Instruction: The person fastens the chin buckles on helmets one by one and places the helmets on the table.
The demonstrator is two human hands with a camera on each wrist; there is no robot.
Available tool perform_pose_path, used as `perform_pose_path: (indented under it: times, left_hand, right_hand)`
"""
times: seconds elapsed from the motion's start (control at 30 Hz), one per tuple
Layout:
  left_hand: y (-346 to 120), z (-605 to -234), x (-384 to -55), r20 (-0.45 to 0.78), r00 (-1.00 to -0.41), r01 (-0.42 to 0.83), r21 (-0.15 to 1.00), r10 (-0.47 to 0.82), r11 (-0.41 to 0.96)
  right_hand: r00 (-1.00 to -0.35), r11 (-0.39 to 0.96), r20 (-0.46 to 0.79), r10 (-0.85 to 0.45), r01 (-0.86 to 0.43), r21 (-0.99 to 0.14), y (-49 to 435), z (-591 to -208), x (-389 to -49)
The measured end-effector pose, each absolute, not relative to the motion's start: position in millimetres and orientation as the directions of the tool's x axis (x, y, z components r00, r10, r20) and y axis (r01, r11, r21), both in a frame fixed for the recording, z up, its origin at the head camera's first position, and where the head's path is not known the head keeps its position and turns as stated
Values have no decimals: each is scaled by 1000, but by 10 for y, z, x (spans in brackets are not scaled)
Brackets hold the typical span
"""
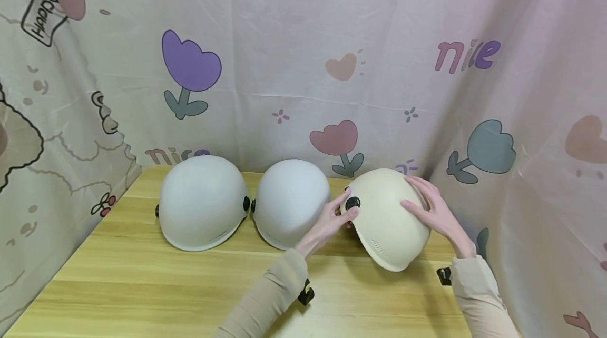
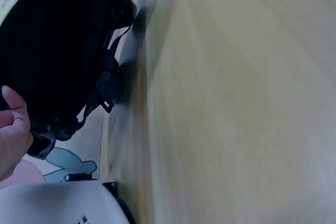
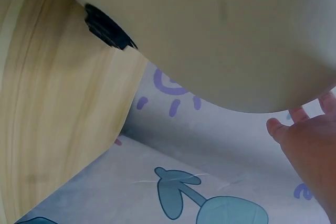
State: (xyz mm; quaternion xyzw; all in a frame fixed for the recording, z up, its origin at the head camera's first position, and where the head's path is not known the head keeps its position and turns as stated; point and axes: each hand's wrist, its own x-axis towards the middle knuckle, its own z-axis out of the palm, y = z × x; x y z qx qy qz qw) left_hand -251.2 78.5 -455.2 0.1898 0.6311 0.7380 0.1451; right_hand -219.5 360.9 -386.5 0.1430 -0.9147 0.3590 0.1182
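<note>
A cream helmet (image 1: 386,217) at the right is tilted, its dark inside showing in the left wrist view with a black strap and buckle (image 2: 107,85) hanging down. My left hand (image 1: 330,220) pinches its rim beside the black round side knob (image 1: 353,203), thumb outside. On the dome's upper right, my right hand (image 1: 436,212) rests with fingers and thumb spread over the shell; the right wrist view shows its fingertips against the smooth surface. Left of it stand a pale white helmet (image 1: 289,201) and a light grey-white helmet (image 1: 201,201), both upright.
The helmets are along the back of a wooden table (image 1: 189,290). A patterned curtain (image 1: 275,38) hangs behind and along both sides, close to the cream helmet at the right. Black wrist devices (image 1: 306,292) sit at both sleeves.
</note>
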Motion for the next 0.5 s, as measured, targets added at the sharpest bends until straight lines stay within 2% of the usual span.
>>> perform_pose_path:
  times: [0.5]
  left_hand:
    - [720,-4415,-2565,147,-860,69,982,488,-174]
  right_hand:
    - [-910,661,337,-239,-407,-630,3543,-3728,-2199]
